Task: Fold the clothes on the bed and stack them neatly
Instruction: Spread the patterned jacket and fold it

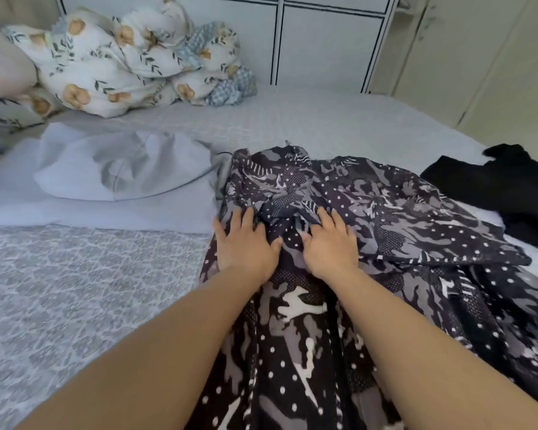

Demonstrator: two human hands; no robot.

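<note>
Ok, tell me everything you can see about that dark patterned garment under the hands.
The patterned garment is thin-looking fabric, black and grey camouflage-like patches with white dots. It lies spread and rumpled on the bed, one part folded over on the right. The left hand and right hand press flat on it.

i see open bedspread (75, 290) to my left, flat and bare, with room to sweep a hand across. farther left-ahead a grey pillow (121, 169) lies just beside the patterned dress (370, 212), blocking that edge. to my right a black garment (510, 187) crowds the dress's far corner. beyond the dress the sheet runs clear up to the bundled floral duvet (121, 63) and the wall panel (323, 41)
</note>
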